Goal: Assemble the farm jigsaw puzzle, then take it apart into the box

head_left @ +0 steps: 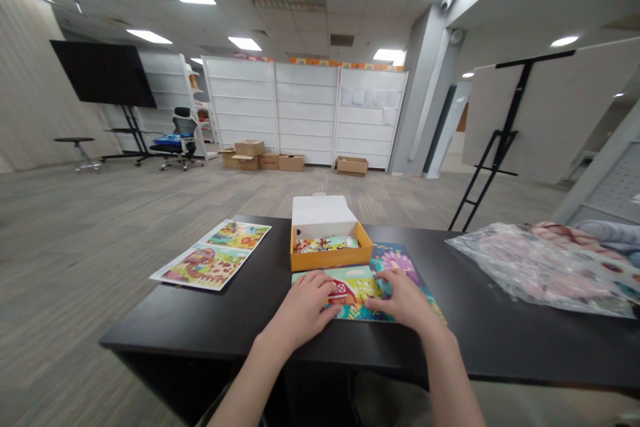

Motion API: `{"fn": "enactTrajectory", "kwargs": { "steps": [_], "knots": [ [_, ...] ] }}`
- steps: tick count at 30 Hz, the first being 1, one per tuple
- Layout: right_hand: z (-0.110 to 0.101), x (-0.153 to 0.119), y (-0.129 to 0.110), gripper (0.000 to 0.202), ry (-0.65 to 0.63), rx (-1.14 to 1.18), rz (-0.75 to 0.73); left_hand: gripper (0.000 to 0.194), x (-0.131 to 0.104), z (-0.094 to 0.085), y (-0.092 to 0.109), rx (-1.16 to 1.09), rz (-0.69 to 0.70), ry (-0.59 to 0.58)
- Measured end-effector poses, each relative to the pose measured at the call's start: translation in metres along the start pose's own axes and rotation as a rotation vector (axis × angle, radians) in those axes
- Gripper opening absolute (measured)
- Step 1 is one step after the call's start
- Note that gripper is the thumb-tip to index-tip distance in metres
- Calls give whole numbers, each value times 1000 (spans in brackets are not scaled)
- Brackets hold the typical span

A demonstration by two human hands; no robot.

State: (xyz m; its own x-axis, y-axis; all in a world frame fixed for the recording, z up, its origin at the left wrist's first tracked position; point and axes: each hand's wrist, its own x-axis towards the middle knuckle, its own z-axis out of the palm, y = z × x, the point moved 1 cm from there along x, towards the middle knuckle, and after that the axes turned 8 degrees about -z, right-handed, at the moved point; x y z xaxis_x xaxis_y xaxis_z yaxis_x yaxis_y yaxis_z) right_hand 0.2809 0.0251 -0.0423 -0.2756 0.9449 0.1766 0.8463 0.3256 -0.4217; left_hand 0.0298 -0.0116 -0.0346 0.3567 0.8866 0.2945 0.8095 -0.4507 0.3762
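My left hand [311,303] rests on the left part of a colourful farm picture [353,289], its fingers apart beside a red barn. On the right side of the same picture lies my right hand [399,300], with thumb and fingers spread. Neither hand holds anything that I can make out. Just behind them stands an orange box [333,259] with its white lid [323,209] raised, and small colourful pieces [323,244] are inside. A blue and purple picture [400,260] extends from under the farm picture on the right.
An illustrated sheet [215,257] lies at the left of the black table [230,320]. Clear plastic bags with pink contents [540,273] cover the right side. Beyond the table are a stand [505,127], cardboard boxes [247,157], a chair [180,137] and white shelving [306,113].
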Motion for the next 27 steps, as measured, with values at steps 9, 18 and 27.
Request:
{"fn": "enactTrajectory", "kwargs": {
  "steps": [9,18,27],
  "knots": [
    [0,-3,-3,38,26,42,-24,22,27,23,41,50,4,-36],
    [0,-2,2,23,113,90,-61,15,35,25,48,92,-84,-57],
    [-2,-3,3,17,85,118,-80,19,36,28,50,122,-85,-60]
  ]
}}
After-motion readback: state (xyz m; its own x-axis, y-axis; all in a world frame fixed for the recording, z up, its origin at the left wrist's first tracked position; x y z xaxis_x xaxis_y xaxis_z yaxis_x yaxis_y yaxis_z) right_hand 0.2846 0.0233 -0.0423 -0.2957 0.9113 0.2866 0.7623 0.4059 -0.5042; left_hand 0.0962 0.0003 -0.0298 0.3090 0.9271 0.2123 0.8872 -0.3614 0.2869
